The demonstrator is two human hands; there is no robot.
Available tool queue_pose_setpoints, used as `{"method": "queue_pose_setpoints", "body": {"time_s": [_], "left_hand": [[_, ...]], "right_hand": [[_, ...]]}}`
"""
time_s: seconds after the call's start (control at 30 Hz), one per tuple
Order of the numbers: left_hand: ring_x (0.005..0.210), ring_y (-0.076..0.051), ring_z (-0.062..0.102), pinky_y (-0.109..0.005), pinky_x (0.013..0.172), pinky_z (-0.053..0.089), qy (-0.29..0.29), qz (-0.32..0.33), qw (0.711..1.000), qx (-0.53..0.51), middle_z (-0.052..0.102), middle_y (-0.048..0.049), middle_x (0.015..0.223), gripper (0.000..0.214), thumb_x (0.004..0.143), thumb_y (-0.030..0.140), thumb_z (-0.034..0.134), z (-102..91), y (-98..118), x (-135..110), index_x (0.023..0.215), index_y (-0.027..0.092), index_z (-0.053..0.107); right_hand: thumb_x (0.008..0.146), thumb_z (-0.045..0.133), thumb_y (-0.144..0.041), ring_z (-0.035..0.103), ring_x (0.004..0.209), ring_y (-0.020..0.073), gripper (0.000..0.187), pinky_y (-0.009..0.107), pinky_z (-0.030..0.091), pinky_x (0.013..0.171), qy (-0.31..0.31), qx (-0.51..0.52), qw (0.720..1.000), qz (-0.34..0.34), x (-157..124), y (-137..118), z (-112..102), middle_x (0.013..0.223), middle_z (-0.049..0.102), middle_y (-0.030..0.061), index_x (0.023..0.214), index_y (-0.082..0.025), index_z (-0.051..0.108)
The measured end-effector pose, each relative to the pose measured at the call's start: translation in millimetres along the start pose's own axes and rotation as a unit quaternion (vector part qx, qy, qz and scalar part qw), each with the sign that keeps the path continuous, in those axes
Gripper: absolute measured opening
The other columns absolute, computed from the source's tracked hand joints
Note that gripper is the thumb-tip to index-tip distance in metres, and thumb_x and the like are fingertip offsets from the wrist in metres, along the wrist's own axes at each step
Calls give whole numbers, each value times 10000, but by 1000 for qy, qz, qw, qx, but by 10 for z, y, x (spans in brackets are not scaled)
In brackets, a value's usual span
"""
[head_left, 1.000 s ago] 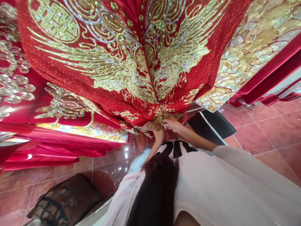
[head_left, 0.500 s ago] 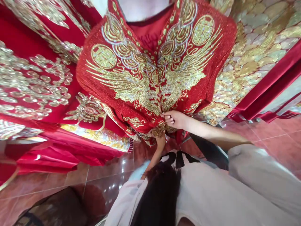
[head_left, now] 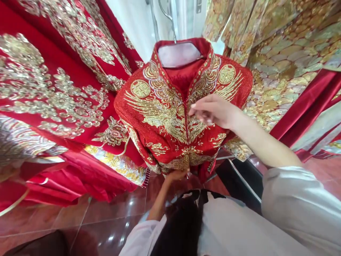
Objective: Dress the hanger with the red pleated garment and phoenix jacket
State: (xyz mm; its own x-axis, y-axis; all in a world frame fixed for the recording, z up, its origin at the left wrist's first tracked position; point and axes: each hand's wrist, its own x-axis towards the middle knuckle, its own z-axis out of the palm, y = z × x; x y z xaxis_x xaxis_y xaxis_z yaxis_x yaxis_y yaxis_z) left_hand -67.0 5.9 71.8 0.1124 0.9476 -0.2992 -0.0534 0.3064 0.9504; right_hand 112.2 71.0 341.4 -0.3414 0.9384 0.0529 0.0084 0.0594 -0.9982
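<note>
A red jacket (head_left: 165, 133) with gold phoenix embroidery and a stand collar hangs in front of me on a hanger (head_left: 178, 55). Its front edges meet along a seam down the middle, while the neck gapes in a V. At the bottom hem, my left hand (head_left: 178, 175) is closed on the jacket's lower front edge; its fingertips are partly hidden. My right hand (head_left: 213, 112) hovers over the chest, just right of the seam. Its fingers are loosely bent and apart, and I see nothing held in them.
Red garments with silver beading (head_left: 77, 103) crowd the left. Gold scale-patterned garments (head_left: 282, 71) hang at the right. Below lie a tiled floor (head_left: 106, 227), a black flat object (head_left: 239, 181) and a dark shape (head_left: 39, 245) at lower left.
My right hand has left the lower front seam and risen to chest height, its pinch loosened. More of the collar and hanger shows. My left hand stays at the hem.
</note>
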Motion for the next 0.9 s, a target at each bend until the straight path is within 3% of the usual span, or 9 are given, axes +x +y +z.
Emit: {"method": "queue_pose_setpoints", "body": {"time_s": [0.07, 0.17, 0.27, 0.33, 0.37, 0.47, 0.57, 0.7, 0.9], "left_hand": [[566, -242, 587, -353, 657, 493, -68, -8, 996, 55, 454, 5, 385, 379, 552, 351, 841, -196, 468, -152, 409, 204, 523], [718, -230, 636, -344, 755, 505, -169, 118, 959, 192, 677, -39, 708, 225, 635, 390, 807, -426, 1445, -397, 723, 200, 725], [1055, -235, 569, -405, 1012, 399, 58, 485, 804, 340, 668, -34, 1072, 317, 847, 488, 595, -566, 2414, -477, 1029, 245, 687], [1254, -259, 410, -455, 1121, 248, 222, 565, 671, 426, 539, -54, 1305, 490, 860, 554, 553, -643, 2850, -381, 1217, 219, 576], [1260, -266, 392, -463, 1113, 248, 251, 546, 657, 456, 499, -75, 1347, 592, 867, 605, 505, -683, 2986, -298, 1291, 191, 500], [921, -225, 528, -404, 924, 406, 262, 456, 691, 496, 626, -56, 999, 689, 822, 783, 324, -814, 3129, -18, 1048, 182, 574], [595, -133, 371, -302, 655, 385, 266, 451, 710, 471, 427, 1, 609, 727, 753, 879, 201, -933, 3076, 171, 597, 205, 424], [536, -109, 212, -284, 517, 241, 231, 464, 762, 387, 248, 7, 556, 736, 662, 941, 231, -1043, 3001, 255, 503, 224, 260], [539, -102, 237, -288, 541, 352, 167, 428, 789, 408, 238, 12, 545, 658, 737, 833, 388, -1024, 3179, 93, 502, 227, 283]], "right_hand": [[860, 584, -180, 592, 703, 73, 111, 146, 389, 531, 84, -93, 983, -131, -48, -70, -213, 699, 608, 2, 805, -106, 646], [862, 586, -218, 537, 1125, 158, 144, 260, 455, 819, 222, -305, 874, -307, -12, -276, -551, 1073, 646, -22, 981, -212, 666], [861, 631, -278, 527, 1146, 206, 308, 357, 419, 984, 228, -505, 771, -314, 137, -354, -807, 1204, 613, 57, 1154, -182, 629], [914, 565, -332, 600, 951, 176, 320, 334, 450, 907, 200, -562, 754, -275, 230, -314, -902, 1044, 667, 79, 1137, -115, 638], [935, 527, -357, 602, 854, 144, 332, 294, 457, 842, 197, -569, 754, -262, 262, -288, -929, 947, 675, 62, 1095, -95, 653], [926, 487, -471, 490, 638, 55, 454, 200, 391, 669, 223, -563, 752, -260, 299, -282, -966, 705, 590, -1, 841, -61, 664], [905, 398, -600, 235, 505, 18, 613, 206, 261, 547, 196, -568, 755, -263, 317, -425, -995, 527, 345, -40, 518, -124, 394], [913, 403, -563, 123, 487, 24, 603, 255, 158, 502, 113, -534, 787, -288, 400, -629, -1044, 521, 144, -38, 503, -188, 170], [855, 508, -452, 391, 507, -23, 514, 164, 335, 544, 87, -467, 840, -262, 528, -681, -1033, 508, 468, -72, 478, -127, 380]]}}
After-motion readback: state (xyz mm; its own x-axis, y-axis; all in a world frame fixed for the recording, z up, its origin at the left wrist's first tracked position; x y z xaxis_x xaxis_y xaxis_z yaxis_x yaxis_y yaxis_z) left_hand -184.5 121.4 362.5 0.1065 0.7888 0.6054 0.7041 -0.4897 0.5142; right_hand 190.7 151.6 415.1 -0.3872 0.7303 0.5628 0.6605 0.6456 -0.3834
